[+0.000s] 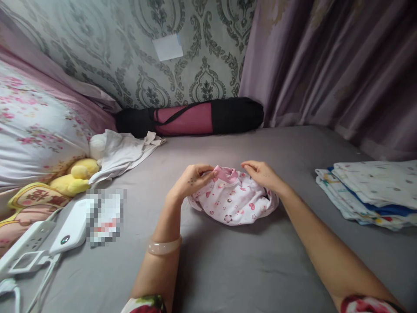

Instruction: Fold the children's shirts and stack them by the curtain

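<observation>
A small white baby shirt (233,202) with pink flower and heart prints lies bunched on the grey bed sheet. Its pink neckline (224,173) faces up at the far edge. At the left of that neckline, my left hand (195,180) pinches the cloth between thumb and fingers. My right hand (260,174) hovers over the shirt's right side, fingers stretched toward the neckline; a small gap shows between its fingertips and the pink cloth. The right thumb is mostly hidden.
Folded clothes (378,187) are stacked at right. A black and pink long bag (185,119) lies by the wall. At left are a white cloth (122,150), a yellow plush toy (73,178), a power bank (73,226), a power strip (29,243) and a blurred-out packet (107,219).
</observation>
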A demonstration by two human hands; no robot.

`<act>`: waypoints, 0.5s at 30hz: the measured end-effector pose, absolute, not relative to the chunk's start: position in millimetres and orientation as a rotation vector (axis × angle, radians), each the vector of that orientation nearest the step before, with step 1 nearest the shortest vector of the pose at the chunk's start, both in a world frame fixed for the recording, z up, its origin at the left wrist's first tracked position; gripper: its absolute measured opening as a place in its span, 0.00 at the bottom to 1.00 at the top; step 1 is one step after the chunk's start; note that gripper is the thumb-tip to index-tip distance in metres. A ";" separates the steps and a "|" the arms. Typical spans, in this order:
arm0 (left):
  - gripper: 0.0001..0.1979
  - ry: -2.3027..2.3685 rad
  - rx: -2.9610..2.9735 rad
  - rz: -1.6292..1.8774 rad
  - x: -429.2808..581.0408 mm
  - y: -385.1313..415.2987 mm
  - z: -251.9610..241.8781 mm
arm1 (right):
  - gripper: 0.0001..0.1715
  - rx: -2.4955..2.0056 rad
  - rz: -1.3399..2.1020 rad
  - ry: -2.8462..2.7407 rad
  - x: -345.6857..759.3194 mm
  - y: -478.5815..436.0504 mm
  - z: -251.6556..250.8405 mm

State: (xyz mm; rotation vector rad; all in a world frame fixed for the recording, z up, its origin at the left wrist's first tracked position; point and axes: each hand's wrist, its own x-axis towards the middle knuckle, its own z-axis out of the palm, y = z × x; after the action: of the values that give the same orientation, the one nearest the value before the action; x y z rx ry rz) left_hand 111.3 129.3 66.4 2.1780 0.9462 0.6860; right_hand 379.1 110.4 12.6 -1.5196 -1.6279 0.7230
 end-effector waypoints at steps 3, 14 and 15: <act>0.20 0.936 2.187 0.677 113.0 127.7 67.6 | 0.16 -1.524 0.782 -1.788 382.1 112.7 -1.3; 0.22 1.029 1.941 0.741 101.9 134.5 61.2 | 0.15 -1.393 0.783 -1.859 375.1 102.4 23.3; 0.22 1.032 1.912 0.747 99.9 134.5 60.9 | 0.16 -1.384 0.805 -1.823 376.0 99.8 29.9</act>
State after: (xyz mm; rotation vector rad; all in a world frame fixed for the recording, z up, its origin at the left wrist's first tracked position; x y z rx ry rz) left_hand 99.9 134.5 60.9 1.9116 1.0325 0.7473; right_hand 376.0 99.8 29.9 -1.3844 -1.8234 0.8048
